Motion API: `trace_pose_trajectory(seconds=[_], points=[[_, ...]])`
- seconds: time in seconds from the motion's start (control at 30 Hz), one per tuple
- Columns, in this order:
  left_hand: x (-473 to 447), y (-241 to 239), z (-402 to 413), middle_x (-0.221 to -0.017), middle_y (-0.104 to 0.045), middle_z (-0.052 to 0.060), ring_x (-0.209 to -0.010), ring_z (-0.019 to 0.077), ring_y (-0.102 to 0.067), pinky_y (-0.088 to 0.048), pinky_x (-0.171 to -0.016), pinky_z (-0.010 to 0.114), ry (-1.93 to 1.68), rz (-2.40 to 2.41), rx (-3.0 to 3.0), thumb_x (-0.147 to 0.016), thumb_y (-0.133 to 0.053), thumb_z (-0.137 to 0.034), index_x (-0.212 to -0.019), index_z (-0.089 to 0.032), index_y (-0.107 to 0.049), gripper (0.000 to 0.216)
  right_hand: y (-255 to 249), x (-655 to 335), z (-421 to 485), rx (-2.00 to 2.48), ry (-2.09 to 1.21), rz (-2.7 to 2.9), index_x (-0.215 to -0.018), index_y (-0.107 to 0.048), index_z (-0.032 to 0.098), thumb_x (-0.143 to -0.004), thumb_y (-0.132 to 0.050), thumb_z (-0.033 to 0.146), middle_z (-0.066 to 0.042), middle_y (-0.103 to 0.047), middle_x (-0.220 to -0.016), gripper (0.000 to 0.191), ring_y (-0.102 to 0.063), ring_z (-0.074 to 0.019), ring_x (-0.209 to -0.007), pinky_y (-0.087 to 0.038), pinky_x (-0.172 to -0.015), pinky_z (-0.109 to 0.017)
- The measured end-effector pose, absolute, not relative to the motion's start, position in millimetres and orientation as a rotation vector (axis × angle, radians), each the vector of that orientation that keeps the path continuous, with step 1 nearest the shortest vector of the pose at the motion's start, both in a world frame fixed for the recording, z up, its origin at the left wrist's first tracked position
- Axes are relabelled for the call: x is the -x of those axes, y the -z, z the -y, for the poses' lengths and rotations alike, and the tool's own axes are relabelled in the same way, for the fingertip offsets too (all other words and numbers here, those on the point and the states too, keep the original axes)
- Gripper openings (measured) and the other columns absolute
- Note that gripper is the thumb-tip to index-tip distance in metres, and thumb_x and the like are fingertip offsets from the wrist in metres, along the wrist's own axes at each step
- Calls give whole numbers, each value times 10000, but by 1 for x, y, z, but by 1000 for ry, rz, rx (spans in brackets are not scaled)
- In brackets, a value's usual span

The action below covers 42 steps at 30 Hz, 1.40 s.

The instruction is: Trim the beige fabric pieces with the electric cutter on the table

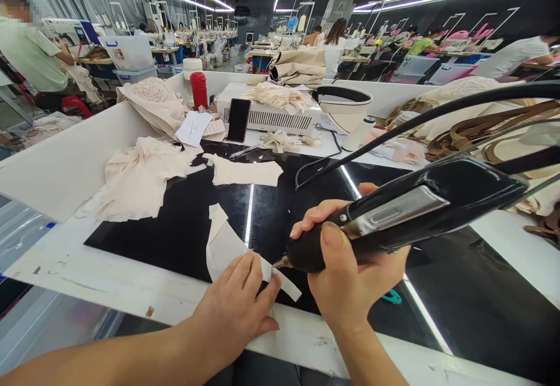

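Observation:
My right hand (350,269) is wrapped round a black hand-held cutting tool (406,211) with a metal plate on top; its small tip touches a pale cream fabric piece (223,246) lying on the glossy black work surface (184,223). My left hand (238,304) lies flat on the near end of that fabric, fingers stretched out, pressing it down just left of the tool tip. A black cable (415,123) runs from the tool up to the right.
More cream fabric pieces lie at the left (140,179) and centre back (245,171). Behind stand a white box-shaped machine (271,115), a black phone (238,119), a red bottle (199,90) and a white bowl-like holder (343,106). Brown straps (485,135) pile at right. People work at far tables.

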State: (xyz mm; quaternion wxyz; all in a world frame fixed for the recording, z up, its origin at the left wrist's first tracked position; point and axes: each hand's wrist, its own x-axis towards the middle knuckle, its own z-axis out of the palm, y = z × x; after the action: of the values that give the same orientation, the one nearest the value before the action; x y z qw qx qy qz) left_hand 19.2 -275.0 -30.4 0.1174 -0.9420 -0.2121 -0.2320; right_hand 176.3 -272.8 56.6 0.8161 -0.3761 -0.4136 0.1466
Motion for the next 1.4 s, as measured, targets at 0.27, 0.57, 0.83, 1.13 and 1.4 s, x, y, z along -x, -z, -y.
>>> trace_pose_trajectory(seconds=[0.27,0.57,0.83,1.13,1.4], points=[[-18,34,274,-1290,-743,231,-1229,356,-732,-596,-1050,438,695,598,2803,-888,-836,-668,-1393,-129,-592,778,-55,-174,265,804,-341,900,-1278,-606,307,-881,-854,261,65,-730,-842,470,-653,-131,-558,-563,-503,-286],[-7,17,263,-1253,-764,161,-1181,300,-766,-640,-1051,384,810,582,2873,-927,-837,-584,-1320,-148,-650,616,-56,-167,269,810,-321,877,-1285,-608,295,-860,-846,158,70,-734,-843,506,-652,-121,-562,-563,-505,-274],[1,17,265,-1321,-736,188,-1245,337,-742,-648,-1063,438,798,667,2913,-865,-901,-560,-1330,-181,-664,645,-58,-164,272,811,-316,882,-1282,-612,279,-859,-873,175,63,-743,-827,507,-636,-114,-533,-558,-478,-263],[0,17,265,-1306,-732,192,-1208,364,-754,-663,-1032,502,815,683,2931,-769,-985,-521,-1313,-187,-666,714,-57,-167,262,779,-341,876,-1297,-616,292,-872,-884,249,59,-742,-847,504,-675,-125,-576,-590,-542,-285],[-1,22,265,-1322,-733,206,-1208,377,-759,-664,-1030,528,812,687,2932,-692,-1014,-553,-1345,-192,-648,832,-52,-164,257,787,-370,913,-1288,-611,307,-887,-847,218,81,-732,-849,473,-660,-113,-589,-585,-558,-273]])
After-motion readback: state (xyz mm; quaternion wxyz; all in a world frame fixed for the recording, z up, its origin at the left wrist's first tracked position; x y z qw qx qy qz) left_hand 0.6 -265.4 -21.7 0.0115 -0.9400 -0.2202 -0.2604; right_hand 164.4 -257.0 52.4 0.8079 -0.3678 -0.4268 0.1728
